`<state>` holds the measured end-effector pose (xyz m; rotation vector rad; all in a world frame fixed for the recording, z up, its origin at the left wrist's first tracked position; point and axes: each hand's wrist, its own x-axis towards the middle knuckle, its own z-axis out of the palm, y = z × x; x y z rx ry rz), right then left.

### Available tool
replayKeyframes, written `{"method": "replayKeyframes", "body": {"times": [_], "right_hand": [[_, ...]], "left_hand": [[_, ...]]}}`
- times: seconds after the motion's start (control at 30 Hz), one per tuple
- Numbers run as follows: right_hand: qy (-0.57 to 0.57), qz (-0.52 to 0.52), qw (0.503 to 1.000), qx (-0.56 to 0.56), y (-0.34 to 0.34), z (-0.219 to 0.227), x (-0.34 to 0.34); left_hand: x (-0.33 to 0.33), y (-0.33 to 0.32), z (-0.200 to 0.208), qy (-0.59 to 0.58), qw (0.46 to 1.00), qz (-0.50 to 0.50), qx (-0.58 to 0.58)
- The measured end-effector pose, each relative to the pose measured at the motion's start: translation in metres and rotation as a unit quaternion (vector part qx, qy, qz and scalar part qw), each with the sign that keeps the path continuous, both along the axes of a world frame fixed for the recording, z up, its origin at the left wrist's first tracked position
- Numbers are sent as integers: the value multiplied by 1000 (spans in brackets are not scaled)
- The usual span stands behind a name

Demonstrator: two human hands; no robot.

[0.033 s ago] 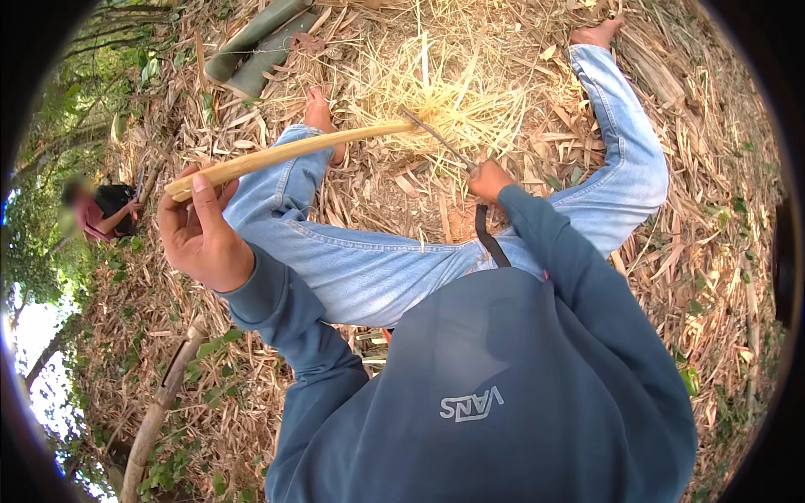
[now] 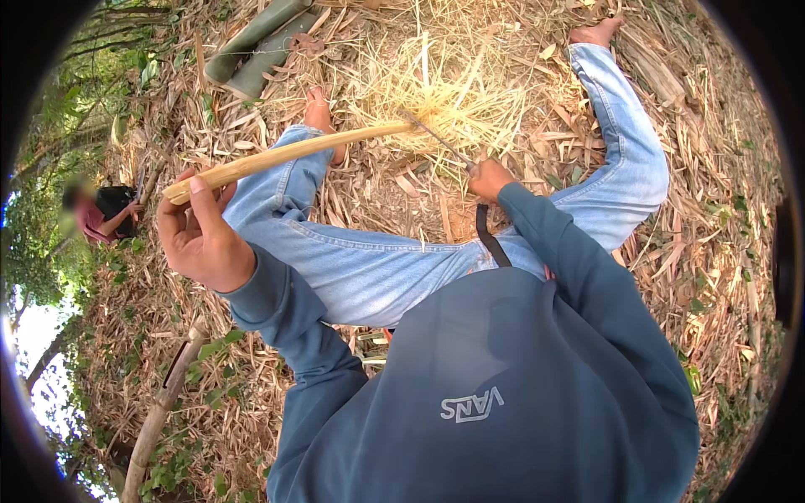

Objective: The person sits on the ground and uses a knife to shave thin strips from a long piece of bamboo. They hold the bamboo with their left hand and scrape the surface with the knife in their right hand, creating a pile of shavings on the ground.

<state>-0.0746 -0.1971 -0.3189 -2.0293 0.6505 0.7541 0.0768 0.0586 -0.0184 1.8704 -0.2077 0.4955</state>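
Observation:
A long, pale yellow bamboo strip [image 2: 293,152] slants across the view, over my bent left leg. My left hand [image 2: 205,239] grips its near left end between thumb and fingers, palm turned up. My right hand [image 2: 490,179] is closed around the handle of a knife [image 2: 444,141], and the handle is mostly hidden in the fist. The thin dark blade crosses the strip's far end, where the two seem to touch. Beneath that end lies a heap of fine yellow shavings [image 2: 470,109].
Dry leaves and husks [image 2: 377,197] litter the ground between my spread legs. A pair of green rubber boots [image 2: 260,54] lies at the far left. A cut bamboo pole [image 2: 163,402] rests at the lower left. Another person [image 2: 109,210] is by the greenery on the left.
The bamboo strip and my left hand have shifted very slightly left and down. The knife stays almost in place at the strip's far end.

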Motion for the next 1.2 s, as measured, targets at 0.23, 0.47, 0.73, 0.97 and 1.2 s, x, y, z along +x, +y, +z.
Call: {"method": "replayKeyframes", "body": {"times": [0.23, 0.47, 0.73, 0.97, 1.2], "right_hand": [[-216, 3, 958, 189, 53, 137, -3], [-167, 13, 977, 130, 51, 111, 1], [-148, -7, 986, 72, 45, 71, -6], [-143, -50, 981, 120, 42, 64, -15], [-132, 20, 989, 60, 21, 77, -12]], "left_hand": [[1, 13, -5, 32, 999, -22, -20], [1, 19, -7, 49, 998, -40, -17], [3, 17, -3, 44, 998, -45, 1], [0, 10, -4, 51, 997, -47, -16], [1, 12, -6, 53, 997, -44, -19]]}}
